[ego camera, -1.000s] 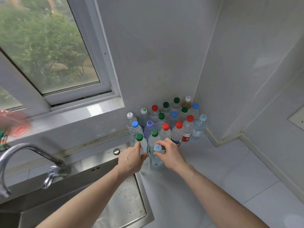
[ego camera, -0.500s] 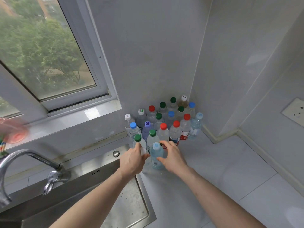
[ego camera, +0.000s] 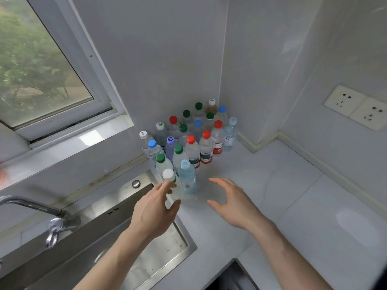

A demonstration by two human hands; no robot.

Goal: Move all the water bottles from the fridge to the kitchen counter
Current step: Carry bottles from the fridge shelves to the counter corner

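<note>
Near, at 7 o'clock: metal sink (ego camera: 125, 248), cut off by the bottom and left edges. Tap (ego camera: 37, 208) at 9 o'clock, its far end cut off too.

Left hand (ego camera: 156, 208) just past the sink corner, fingers loosely curved beside a white-cap bottle (ego camera: 170, 183). Hard to tell if gripping or only touching, since the hand hides the low part of that bottle. Right hand (ego camera: 232, 203) at 5 o'clock of the bottles, fingers spread apart, holding nothing, hanging over the bench (ego camera: 293, 206).

Light-blue-cap bottle (ego camera: 187, 176) upright, just beside the white-cap bottle, between the two hands.

Lots of bare bench at 3 o'clock and 4 o'clock. Bench edge cut at 6 o'clock by a dark gap (ego camera: 228, 277).

Farther, at 12 o'clock: big bunch of water bottles (ego camera: 194, 135) standing upright on the bench, packed tight in the wall corner, caps red, green, blue, white. Back ones partly hidden by front ones. Labels too small to read.

Walls close behind and right of the bunch. Wall socket (ego camera: 356, 106) at 2 o'clock. Window (ego camera: 41, 63) at 10 o'clock, green trees blurry outside. Something pink (ego camera: 1, 174) at the left edge, cut off and blurred.
</note>
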